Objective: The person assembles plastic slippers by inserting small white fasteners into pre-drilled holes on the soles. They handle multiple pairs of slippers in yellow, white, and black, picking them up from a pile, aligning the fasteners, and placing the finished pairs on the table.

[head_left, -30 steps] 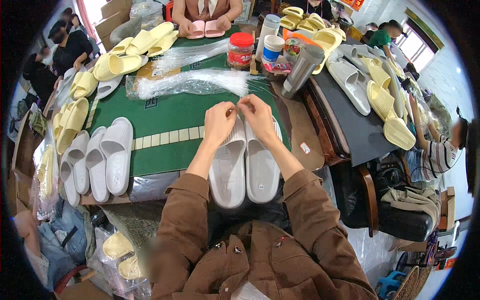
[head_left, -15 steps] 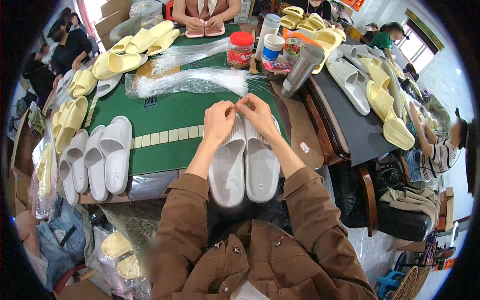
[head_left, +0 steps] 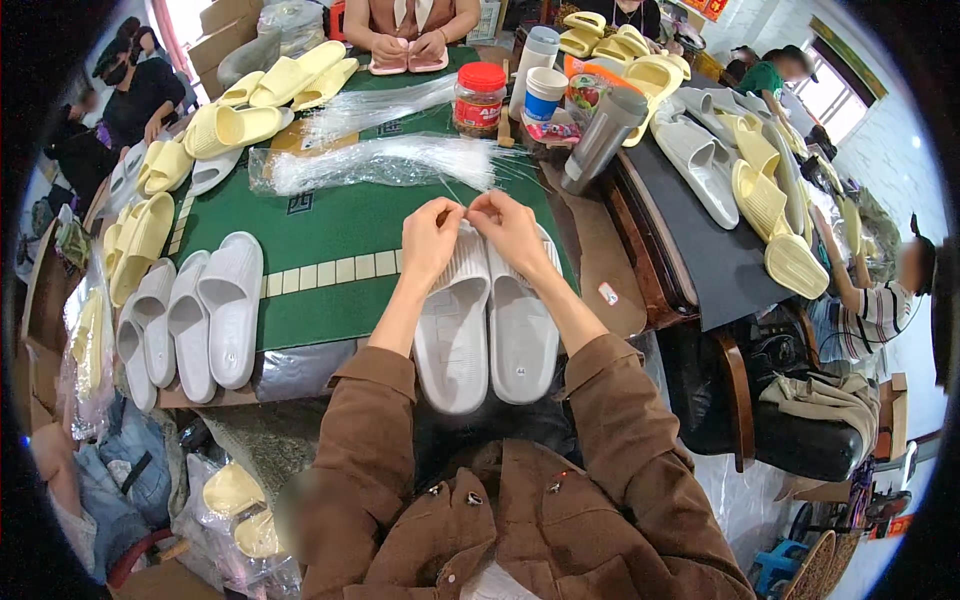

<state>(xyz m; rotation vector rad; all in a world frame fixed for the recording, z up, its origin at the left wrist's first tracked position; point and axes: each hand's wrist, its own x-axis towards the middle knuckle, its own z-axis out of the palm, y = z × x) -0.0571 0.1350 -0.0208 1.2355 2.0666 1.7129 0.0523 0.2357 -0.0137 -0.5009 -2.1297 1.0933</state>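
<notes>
A pair of grey slide sandals [head_left: 452, 350] lies side by side in front of me, toes away, heels overhanging the table's near edge. My left hand [head_left: 430, 242] and my right hand [head_left: 510, 235] meet over the toe ends, fingertips pinched close together. A thin whitish plastic tie [head_left: 452, 188] sticks up at the left fingertips. Both hands seem to hold it, though the fingers hide most of it. Just beyond lies a bundle of the same clear ties [head_left: 380, 165] in a plastic bag.
More grey slides [head_left: 231, 310] stand at the left, with yellow slides [head_left: 140, 245] behind. A red-lidded jar [head_left: 480, 100], a paper cup [head_left: 544, 92] and a steel flask [head_left: 605, 140] stand ahead. Across the green mat [head_left: 350, 225], another person's hands [head_left: 410, 50] hold pink slides.
My hands have shifted slightly left, still pinched together at the toes. The strand now shows more clearly above the left fingertips. The slides have hardly moved.
</notes>
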